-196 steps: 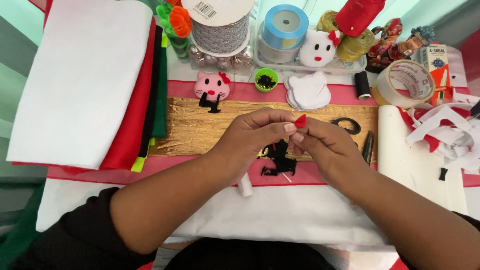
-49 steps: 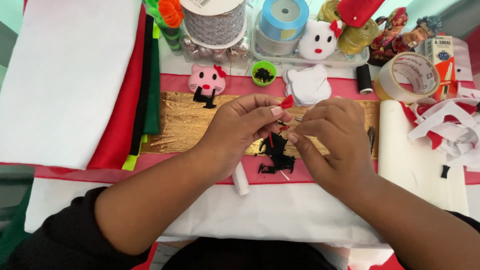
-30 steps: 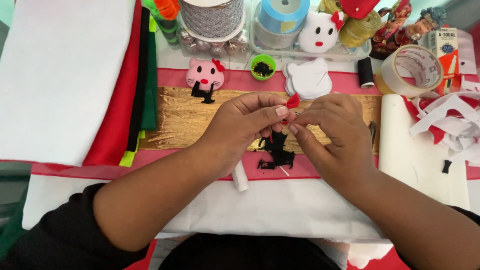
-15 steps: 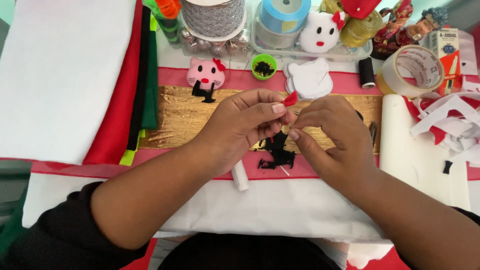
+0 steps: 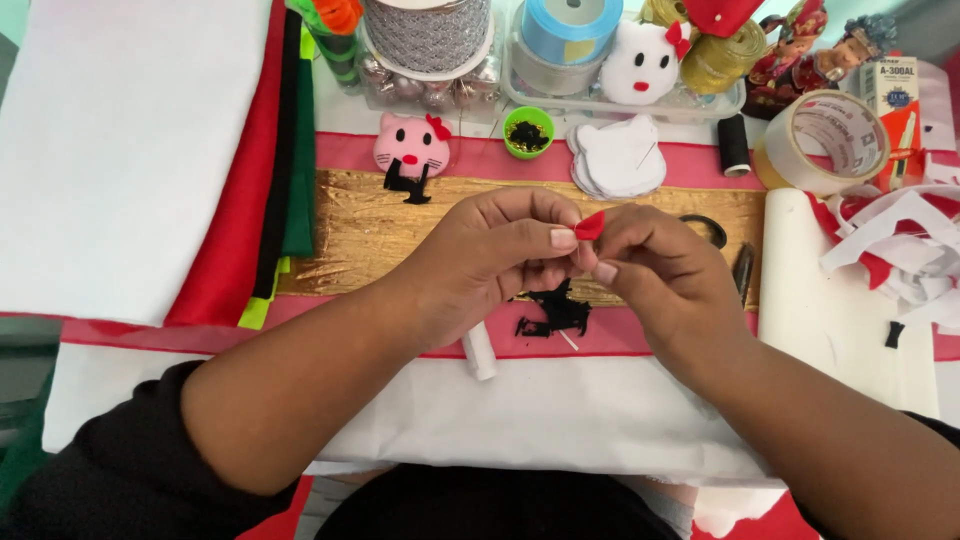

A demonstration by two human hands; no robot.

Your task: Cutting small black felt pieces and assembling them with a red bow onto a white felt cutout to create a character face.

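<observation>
Both hands, left hand [image 5: 490, 255] and right hand [image 5: 665, 275], fingers pinched on red felt scrap [image 5: 589, 225] above table [image 5: 560, 410] (tiny; loosened pinch could drop it among black scraps [image 5: 555, 312]).

A red scrap [image 5: 589, 225] sits between the fingers. Black bits [image 5: 556, 310] lie on the pink stripe. The gold strip [image 5: 355, 230] shimmers; nearby are a pink cat face [image 5: 411, 146], a green cup [image 5: 528, 131], white cat shapes [image 5: 618, 158] and blue ribbon [image 5: 570, 24].
</observation>
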